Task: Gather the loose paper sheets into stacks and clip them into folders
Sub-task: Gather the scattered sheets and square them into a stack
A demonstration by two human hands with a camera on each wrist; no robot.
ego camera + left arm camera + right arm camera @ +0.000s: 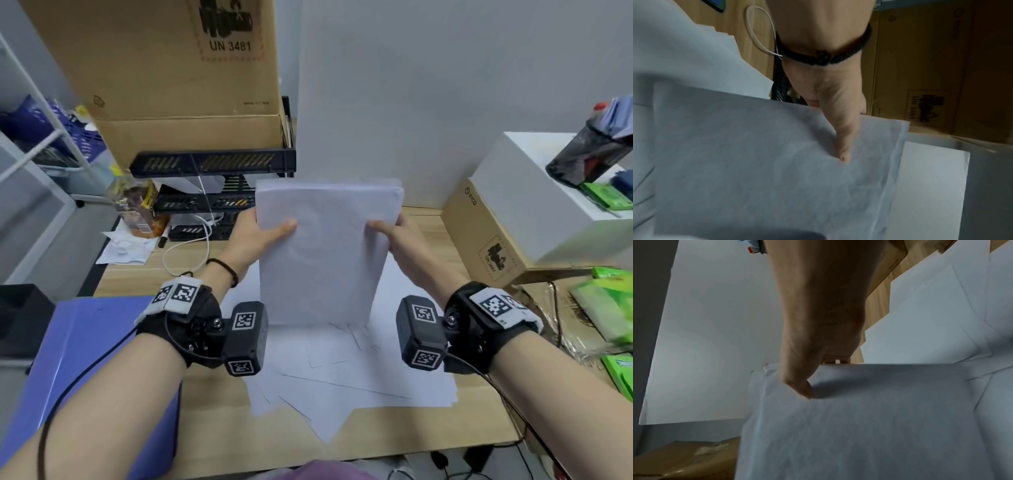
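Upright over the middle of the desk, a stack of white sheets stood on its near edge, gripped at both sides: the left hand and the right hand each pressed a thumb on its near face, fingers curled behind it. Loose sheets lay scattered beneath, and a blue folder lay at the near left.

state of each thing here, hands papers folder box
left hand: grips the stack's left edge
right hand: grips its right edge
paper stack: upright, bottom edge on the loose sheets
loose sheets: flat, scattered on the desk
blue folder: lying flat
cardboard box: flap open
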